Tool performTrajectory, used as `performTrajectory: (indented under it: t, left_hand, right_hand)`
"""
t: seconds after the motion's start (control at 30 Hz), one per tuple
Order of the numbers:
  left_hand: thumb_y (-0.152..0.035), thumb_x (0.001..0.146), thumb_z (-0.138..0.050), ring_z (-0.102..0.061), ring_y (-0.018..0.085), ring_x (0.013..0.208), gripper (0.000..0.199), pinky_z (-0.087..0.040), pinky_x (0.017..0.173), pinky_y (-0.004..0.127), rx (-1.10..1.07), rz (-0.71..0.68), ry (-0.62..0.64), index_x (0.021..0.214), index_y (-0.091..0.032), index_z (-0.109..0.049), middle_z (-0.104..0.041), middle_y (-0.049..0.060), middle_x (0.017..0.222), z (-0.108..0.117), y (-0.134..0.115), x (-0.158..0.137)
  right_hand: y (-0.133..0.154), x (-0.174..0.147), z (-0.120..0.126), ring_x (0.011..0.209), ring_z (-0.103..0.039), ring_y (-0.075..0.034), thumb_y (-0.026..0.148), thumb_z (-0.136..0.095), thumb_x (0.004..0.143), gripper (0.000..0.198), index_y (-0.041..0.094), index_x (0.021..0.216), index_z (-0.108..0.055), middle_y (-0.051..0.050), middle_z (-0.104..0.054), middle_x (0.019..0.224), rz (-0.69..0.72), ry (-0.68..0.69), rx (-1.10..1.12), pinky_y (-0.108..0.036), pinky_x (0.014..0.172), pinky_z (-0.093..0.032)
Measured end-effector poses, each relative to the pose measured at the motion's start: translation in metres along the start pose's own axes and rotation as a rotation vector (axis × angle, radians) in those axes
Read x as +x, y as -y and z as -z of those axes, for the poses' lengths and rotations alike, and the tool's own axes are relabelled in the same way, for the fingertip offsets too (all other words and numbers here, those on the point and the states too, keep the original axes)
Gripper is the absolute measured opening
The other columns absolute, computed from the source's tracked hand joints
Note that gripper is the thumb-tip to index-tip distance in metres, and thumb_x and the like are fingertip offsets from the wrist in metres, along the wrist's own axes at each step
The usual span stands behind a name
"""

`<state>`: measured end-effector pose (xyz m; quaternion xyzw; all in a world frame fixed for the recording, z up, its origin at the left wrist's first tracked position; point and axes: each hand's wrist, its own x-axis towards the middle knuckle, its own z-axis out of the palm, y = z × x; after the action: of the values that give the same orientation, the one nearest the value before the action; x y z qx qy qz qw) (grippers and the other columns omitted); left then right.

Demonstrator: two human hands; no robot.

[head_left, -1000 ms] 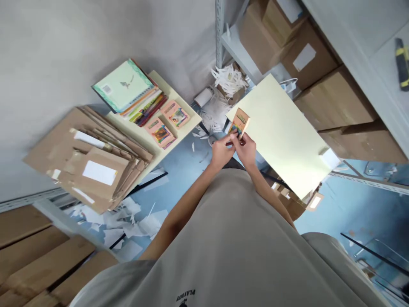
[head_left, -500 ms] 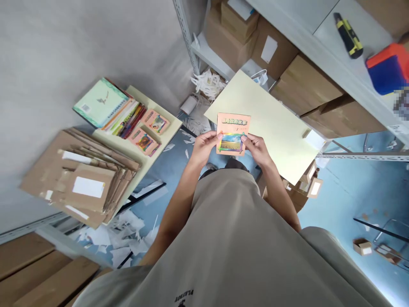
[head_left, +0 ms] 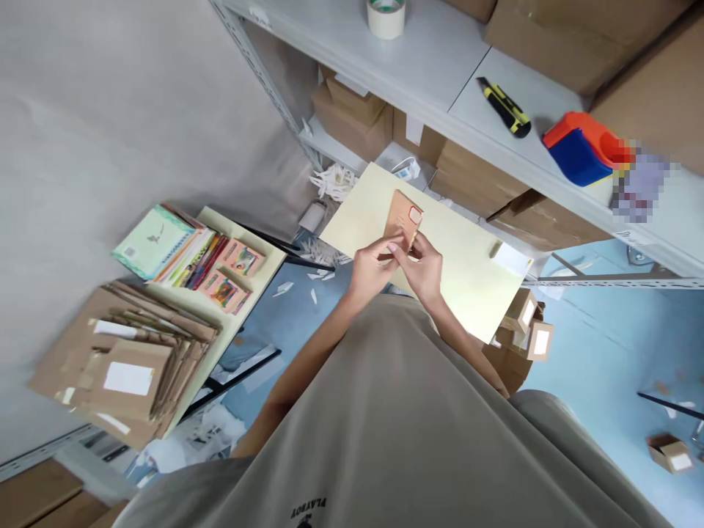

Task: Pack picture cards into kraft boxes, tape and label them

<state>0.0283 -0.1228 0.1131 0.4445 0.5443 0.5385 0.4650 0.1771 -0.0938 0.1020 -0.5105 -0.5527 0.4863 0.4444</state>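
A small orange booklet (head_left: 403,218) is held in both hands above the pale tabletop. Its upward side is plain orange with a red-edged white patch near the far right corner. My left hand (head_left: 374,270) pinches the near left edge, and my right hand (head_left: 421,265) grips the near right edge. Thumbs and fingertips come together at the booklet's near end, hiding that part. On the side table to the left lie more small orange booklets (head_left: 225,291), beside a row of books (head_left: 187,257) and a green-covered book (head_left: 157,238).
The pale table (head_left: 462,271) carries a white box (head_left: 511,258) at its right. Flattened cardboard (head_left: 132,352) is stacked at left. On the shelf (head_left: 429,59) are a tape roll (head_left: 386,18), a yellow-black utility knife (head_left: 504,108) and an orange-blue object (head_left: 583,150). Paper scraps (head_left: 214,433) litter the floor.
The booklet's picture cover faced up before; now a plain orange side shows, and the booklet is tilted. My hands have come close together at its near end. The view has shifted.
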Motion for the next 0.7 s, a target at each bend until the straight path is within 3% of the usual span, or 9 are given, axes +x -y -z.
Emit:
performTrajectory:
  t: [0.07, 0.17, 0.3, 0.37, 0.47, 0.63, 0.7]
  left_hand:
    - [-0.060, 0.092, -0.099, -0.084, 0.034, 0.136, 0.054, -0.074, 0.111, 0.047, 0.047, -0.019, 0.003, 0.135, -0.029, -0.093, -0.084, 0.012, 0.155, -0.005, -0.004, 0.008]
    - [-0.069, 0.090, -0.099, -0.082, 0.034, 0.134, 0.067, -0.073, 0.106, 0.044, 0.111, -0.009, -0.138, 0.142, -0.029, -0.089, -0.082, 0.015, 0.159, 0.002, -0.004, 0.024]
    - [-0.083, 0.088, -0.095, -0.087, 0.030, 0.106, 0.064, -0.072, 0.093, 0.041, 0.065, 0.080, -0.072, 0.110, -0.023, -0.094, -0.093, 0.013, 0.119, 0.014, -0.003, 0.040]
    - [-0.083, 0.086, -0.097, -0.086, 0.028, 0.096, 0.061, -0.071, 0.088, 0.039, 0.049, 0.093, -0.061, 0.098, -0.023, -0.094, -0.093, 0.010, 0.101, 0.015, -0.006, 0.043]
    - [-0.080, 0.080, -0.103, -0.087, 0.028, 0.094, 0.061, -0.071, 0.085, 0.038, 0.062, 0.077, -0.111, 0.095, -0.022, -0.095, -0.091, 0.008, 0.094, 0.014, -0.015, 0.045]
    - [-0.075, 0.086, -0.099, -0.089, 0.030, 0.104, 0.060, -0.074, 0.092, 0.040, 0.139, 0.040, -0.213, 0.107, -0.019, -0.098, -0.094, 0.006, 0.107, 0.010, -0.027, 0.047]
    - [-0.069, 0.094, -0.094, -0.088, 0.028, 0.101, 0.052, -0.075, 0.093, 0.040, 0.179, 0.007, -0.263, 0.113, -0.021, -0.098, -0.094, 0.004, 0.109, 0.004, -0.028, 0.046]
  right_hand:
    - [-0.002, 0.017, 0.017, 0.111, -0.090, -0.031, 0.080, -0.081, 0.103, 0.051, 0.033, 0.122, -0.090, -0.005, -0.093, 0.114, -0.006, 0.022, 0.042, -0.046, 0.099, -0.076]
    - [-0.004, 0.040, 0.044, 0.106, -0.089, -0.032, 0.085, -0.082, 0.100, 0.056, 0.033, 0.117, -0.092, -0.004, -0.093, 0.108, -0.041, 0.126, 0.166, -0.047, 0.093, -0.076]
    - [0.001, 0.057, 0.065, 0.108, -0.090, -0.033, 0.084, -0.092, 0.093, 0.056, 0.034, 0.120, -0.095, -0.004, -0.094, 0.114, -0.078, 0.223, 0.274, -0.051, 0.101, -0.076]
    - [0.002, 0.061, 0.067, 0.106, -0.090, -0.032, 0.083, -0.092, 0.093, 0.055, 0.034, 0.117, -0.095, -0.004, -0.095, 0.115, -0.068, 0.233, 0.287, -0.051, 0.101, -0.076]
    - [-0.002, 0.067, 0.063, 0.106, -0.091, -0.033, 0.085, -0.089, 0.095, 0.060, 0.032, 0.122, -0.095, -0.005, -0.095, 0.117, -0.064, 0.226, 0.264, -0.052, 0.100, -0.077]
    - [-0.009, 0.065, 0.047, 0.133, -0.088, -0.037, 0.088, -0.082, 0.098, 0.078, 0.025, 0.144, -0.089, -0.013, -0.090, 0.145, -0.025, -0.019, 0.065, -0.056, 0.123, -0.070]
    - [-0.006, 0.059, 0.036, 0.140, -0.085, -0.038, 0.088, -0.081, 0.099, 0.078, 0.025, 0.145, -0.088, -0.014, -0.087, 0.151, -0.020, -0.015, 0.052, -0.055, 0.127, -0.068]
